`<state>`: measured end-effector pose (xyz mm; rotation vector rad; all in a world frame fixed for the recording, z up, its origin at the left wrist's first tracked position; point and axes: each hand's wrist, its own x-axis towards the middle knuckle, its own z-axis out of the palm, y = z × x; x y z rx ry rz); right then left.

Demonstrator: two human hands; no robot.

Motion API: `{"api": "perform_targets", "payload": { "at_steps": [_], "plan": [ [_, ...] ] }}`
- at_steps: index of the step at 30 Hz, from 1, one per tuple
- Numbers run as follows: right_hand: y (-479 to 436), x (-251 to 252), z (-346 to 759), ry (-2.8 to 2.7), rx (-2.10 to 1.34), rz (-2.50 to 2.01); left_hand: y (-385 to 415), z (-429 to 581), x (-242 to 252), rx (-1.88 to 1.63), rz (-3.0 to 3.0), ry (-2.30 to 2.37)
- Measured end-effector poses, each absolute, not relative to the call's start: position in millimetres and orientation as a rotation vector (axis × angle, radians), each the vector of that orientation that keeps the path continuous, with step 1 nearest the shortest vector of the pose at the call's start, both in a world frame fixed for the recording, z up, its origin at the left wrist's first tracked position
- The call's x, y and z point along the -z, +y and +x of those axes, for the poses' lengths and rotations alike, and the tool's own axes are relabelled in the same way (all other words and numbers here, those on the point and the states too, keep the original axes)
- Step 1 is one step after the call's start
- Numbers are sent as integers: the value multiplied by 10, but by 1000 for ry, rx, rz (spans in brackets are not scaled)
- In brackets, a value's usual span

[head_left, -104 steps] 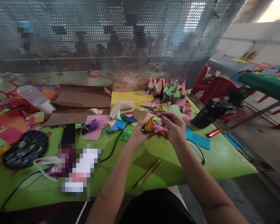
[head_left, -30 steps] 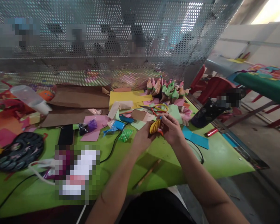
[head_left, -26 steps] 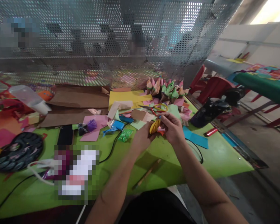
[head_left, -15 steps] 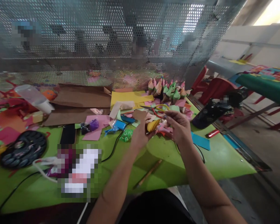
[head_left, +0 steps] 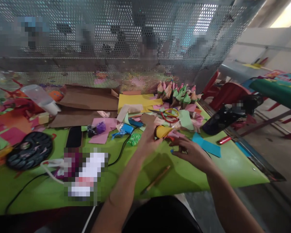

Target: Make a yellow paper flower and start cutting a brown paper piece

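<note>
My left hand [head_left: 149, 137] is closed on a rolled yellow paper cone [head_left: 163, 131], held just above the green table [head_left: 63, 194] near its middle. My right hand [head_left: 190, 151] has come away from the cone and hovers low over the table to its right, fingers spread and curled slightly, holding nothing I can see. Pink paper scraps [head_left: 178, 133] lie between the two hands. A cluster of finished paper cones [head_left: 178, 94] in pink, green and orange stands behind at the mesh screen.
Red-and-yellow scissors [head_left: 168, 114] lie behind the hands. A pencil [head_left: 156, 179] rests near the front edge. A blue paper piece [head_left: 206, 145], black phone [head_left: 74, 136], round black palette [head_left: 29, 154], cables, brown card sheets [head_left: 87, 102] and coloured scraps crowd the table. Red chairs stand right.
My right hand let go of the yellow cone and dropped down to the right over the table. My left hand keeps the cone, now pointing right.
</note>
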<state>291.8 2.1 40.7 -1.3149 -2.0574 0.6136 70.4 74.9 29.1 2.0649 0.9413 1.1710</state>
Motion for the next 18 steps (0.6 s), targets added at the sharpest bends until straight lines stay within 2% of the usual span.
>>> {"api": "perform_targets", "payload": {
  "at_steps": [6, 18],
  "plan": [
    [106, -780, 2737, -1853, -429, -1122, 739, 708, -305, -1078, 2144, 831],
    [74, -898, 2679, -1879, -486, -1065, 706, 736, -381, -1089, 2020, 808]
  ]
}}
